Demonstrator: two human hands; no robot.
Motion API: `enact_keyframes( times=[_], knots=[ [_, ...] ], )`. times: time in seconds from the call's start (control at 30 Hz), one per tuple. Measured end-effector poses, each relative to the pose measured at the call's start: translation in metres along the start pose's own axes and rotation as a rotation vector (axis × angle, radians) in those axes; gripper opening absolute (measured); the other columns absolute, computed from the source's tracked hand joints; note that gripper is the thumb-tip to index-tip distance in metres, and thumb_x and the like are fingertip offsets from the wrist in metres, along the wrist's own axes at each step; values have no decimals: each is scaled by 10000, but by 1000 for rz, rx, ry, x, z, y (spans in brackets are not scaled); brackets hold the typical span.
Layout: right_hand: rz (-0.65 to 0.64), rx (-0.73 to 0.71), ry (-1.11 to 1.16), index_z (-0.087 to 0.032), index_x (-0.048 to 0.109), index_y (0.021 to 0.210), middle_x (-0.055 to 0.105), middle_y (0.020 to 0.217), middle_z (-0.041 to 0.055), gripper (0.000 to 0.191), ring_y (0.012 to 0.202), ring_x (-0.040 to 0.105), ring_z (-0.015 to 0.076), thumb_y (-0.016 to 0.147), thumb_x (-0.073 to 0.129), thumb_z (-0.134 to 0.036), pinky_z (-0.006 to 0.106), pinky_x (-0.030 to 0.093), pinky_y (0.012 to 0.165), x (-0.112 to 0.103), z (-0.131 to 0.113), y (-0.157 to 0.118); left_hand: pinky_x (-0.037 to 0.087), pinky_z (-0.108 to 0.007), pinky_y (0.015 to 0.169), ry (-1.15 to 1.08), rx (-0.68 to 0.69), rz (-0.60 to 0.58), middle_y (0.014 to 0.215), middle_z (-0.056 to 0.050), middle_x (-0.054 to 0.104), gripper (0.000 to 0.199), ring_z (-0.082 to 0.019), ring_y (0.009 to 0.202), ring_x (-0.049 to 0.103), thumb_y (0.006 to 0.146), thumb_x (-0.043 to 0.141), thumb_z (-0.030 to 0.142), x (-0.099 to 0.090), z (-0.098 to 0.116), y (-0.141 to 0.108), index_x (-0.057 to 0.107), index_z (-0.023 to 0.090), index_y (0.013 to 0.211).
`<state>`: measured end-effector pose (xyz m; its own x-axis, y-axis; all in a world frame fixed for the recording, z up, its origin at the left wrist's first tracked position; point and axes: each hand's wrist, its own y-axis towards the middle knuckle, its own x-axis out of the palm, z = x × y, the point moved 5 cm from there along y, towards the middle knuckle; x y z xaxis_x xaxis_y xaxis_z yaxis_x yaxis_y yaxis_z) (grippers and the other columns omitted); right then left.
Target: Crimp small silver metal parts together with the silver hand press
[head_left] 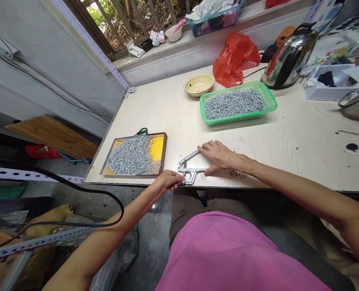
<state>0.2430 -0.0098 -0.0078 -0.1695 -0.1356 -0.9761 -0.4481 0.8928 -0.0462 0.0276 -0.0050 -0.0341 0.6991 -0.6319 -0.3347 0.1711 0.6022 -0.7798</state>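
A silver hand press tool [192, 171] lies at the table's front edge, its two handles spread apart toward the right. My right hand [220, 157] rests over the handle ends, fingertips on the upper handle and thumb by the lower one, fingers spread around them. My left hand [171, 179] is closed in a pinch at the tool's left end, beside a small red part; what the fingertips hold is too small to name. Left of it sits a shallow tray [165, 151] with many small metal pieces [133, 155] on a yellow bottom.
A green basket [238, 119] full of small metal pieces stands behind my right hand. Beyond are a cream bowl [199, 84], a red plastic bag [235, 58] and a steel kettle [290, 58]. Green-handled scissors [142, 131] lie behind the tray. A black cable hangs at left.
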Motion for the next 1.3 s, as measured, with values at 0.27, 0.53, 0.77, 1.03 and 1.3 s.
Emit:
enact_keyframes(
  times=[0.27, 0.53, 0.77, 1.03, 1.3],
  knots=[
    [-12, 20, 23, -136, 612, 1012, 579, 1031, 131, 431, 972, 499, 268, 753, 718, -464, 350, 387, 770, -1, -11, -13, 408, -240, 538, 456, 295, 283, 582, -16, 588, 296, -125, 548, 549, 813, 615, 411, -4, 17, -22, 658, 139, 704],
    [-45, 62, 28, -108, 607, 1054, 579, 1054, 152, 436, 990, 509, 276, 784, 703, -437, 359, 412, 797, -11, -22, -22, 409, -407, 997, 1044, 943, 345, 1343, -124, 505, 561, -267, 1217, 448, 802, 668, 287, 45, 70, -27, 459, 176, 1311],
    [-82, 61, 38, -97, 583, 1100, 584, 1074, 151, 387, 970, 512, 255, 818, 678, -343, 346, 430, 806, -16, -25, -29, 433, -383, 907, 1232, 983, 204, 1161, -141, 571, 627, -270, 1066, 495, 826, 640, 373, 53, 83, -3, 415, 87, 1336],
    [-89, 86, 39, -115, 634, 1021, 601, 1019, 138, 173, 970, 516, 238, 894, 549, -196, 309, 418, 754, -8, -15, -4, 448, -338, 832, 1146, 860, 327, 1039, -102, 596, 360, -242, 1014, 514, 871, 596, 388, 46, 91, 4, 602, 123, 1115],
    [-94, 46, 32, -140, 648, 905, 618, 936, 106, 219, 924, 526, 215, 950, 443, -200, 291, 390, 709, -3, -9, 7, 455, -317, 767, 1069, 791, 364, 951, -81, 617, 258, -223, 973, 533, 909, 543, 379, 46, 99, 9, 653, 147, 922]
  ],
)
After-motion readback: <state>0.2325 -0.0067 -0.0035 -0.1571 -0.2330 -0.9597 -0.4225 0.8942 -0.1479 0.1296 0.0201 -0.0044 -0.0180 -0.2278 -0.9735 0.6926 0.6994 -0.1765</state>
